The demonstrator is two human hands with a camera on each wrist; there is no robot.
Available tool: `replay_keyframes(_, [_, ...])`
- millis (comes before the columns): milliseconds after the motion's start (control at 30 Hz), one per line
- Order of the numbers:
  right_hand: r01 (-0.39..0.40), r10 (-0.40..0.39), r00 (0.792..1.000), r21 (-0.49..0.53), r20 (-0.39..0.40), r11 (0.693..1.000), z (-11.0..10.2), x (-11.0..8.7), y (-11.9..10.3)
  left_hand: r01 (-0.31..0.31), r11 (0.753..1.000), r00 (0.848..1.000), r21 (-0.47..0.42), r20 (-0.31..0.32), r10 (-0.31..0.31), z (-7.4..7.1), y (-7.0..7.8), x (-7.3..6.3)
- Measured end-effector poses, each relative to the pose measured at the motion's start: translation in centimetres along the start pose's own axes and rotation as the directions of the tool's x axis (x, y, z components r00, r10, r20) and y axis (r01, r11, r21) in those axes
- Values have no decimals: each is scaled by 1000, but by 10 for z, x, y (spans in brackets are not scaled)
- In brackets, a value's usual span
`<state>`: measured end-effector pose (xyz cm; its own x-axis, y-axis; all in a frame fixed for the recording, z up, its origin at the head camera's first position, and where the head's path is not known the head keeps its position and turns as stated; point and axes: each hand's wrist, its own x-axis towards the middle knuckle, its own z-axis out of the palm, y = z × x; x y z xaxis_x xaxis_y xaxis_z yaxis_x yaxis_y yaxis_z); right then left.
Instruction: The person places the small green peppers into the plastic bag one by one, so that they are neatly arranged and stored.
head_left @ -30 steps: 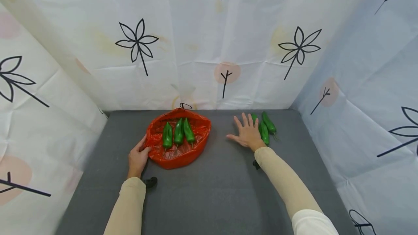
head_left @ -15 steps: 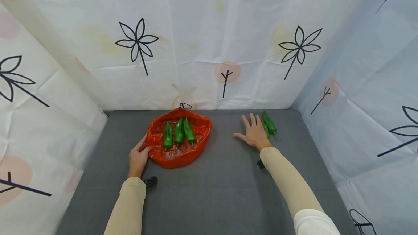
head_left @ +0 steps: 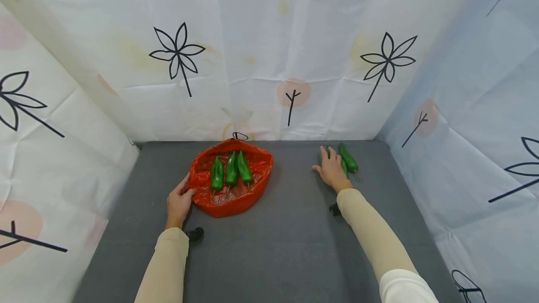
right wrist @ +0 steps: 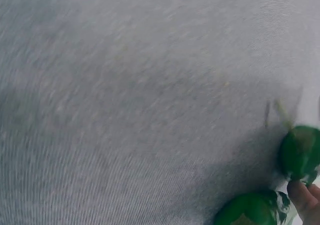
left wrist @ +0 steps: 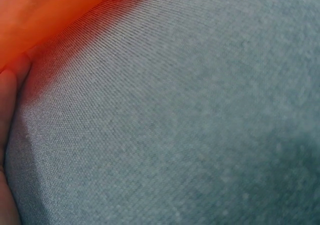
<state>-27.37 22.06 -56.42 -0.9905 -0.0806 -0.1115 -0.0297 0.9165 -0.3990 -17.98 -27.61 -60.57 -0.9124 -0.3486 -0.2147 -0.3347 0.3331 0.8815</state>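
Observation:
In the head view a red plastic bag (head_left: pixel 227 207), its mouth spread wide, lies on the grey table with three green peppers (head_left: pixel 231 169) inside. My left hand (head_left: pixel 178 202) pinches the bag's left rim between thumb and fingers; the left wrist view shows the orange-red plastic (left wrist: pixel 45 15) at the fingertips. Over the group of green peppers at the right, my right hand (head_left: pixel 331 169) reaches with loosely bent fingers, thumb apart. It partly hides them; one pepper (head_left: pixel 347 157) lies fully visible beside it. In the right wrist view a fingertip (right wrist: pixel 300 195) meets a pepper (right wrist: pixel 300 152).
The grey table (head_left: pixel 261 256) runs back to a white printed cloth (head_left: pixel 252 60) hung behind it, with more cloth at both sides. Between the bag and the right-hand peppers lies bare table surface. A dark wrist device (head_left: pixel 195 234) shows beside the left forearm.
My right hand has moved right onto the peppers, and its spread fingers have drawn closer together and bent. The left hand and bag have stayed still.

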Motion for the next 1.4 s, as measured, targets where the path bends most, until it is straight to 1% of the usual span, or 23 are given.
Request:
replay_keyframes(67, [-28,28,1000,32,-3,999,-2,1,-1,1,1000,1000,2,4,-1,0,1,0])
replay_keyframes(167, [-68,68,998,48,3,997,-2,3,-2,-3,1000,1000,4,7,3,0,0,1])
replay_keyframes(233, [-86,86,996,57,3,995,-3,3,-3,-8,1000,1000,2,6,8,0,0,2])
replay_keyframes(367, [-118,118,993,118,7,986,-3,1,-3,-9,1000,1000,7,6,9,1,-1,2])
replay_keyframes(433, [-121,122,993,143,6,982,-3,0,-3,-7,1000,1000,8,10,7,1,-1,2])
replay_keyframes(600, [-116,117,993,146,2,982,-2,-1,-5,-12,1000,1000,3,13,12,2,0,2])
replay_keyframes(800, [-141,138,990,205,29,968,0,-1,-12,-17,1000,1000,3,9,17,1,-1,1])
replay_keyframes(933, [-122,118,993,237,31,964,2,-2,-16,-10,1000,1000,4,6,10,0,-3,1])
replay_keyframes(1067, [-110,107,994,287,25,952,2,-5,-18,-10,1000,1000,10,4,10,0,-5,0])
replay_keyframes(1200, [-116,116,993,329,20,937,2,-9,-21,-3,1000,1000,17,9,3,0,-5,-1])
replay_keyframes(1400, [-84,91,996,367,-2,926,2,-10,-27,-9,1000,1000,9,6,9,-1,0,-2])
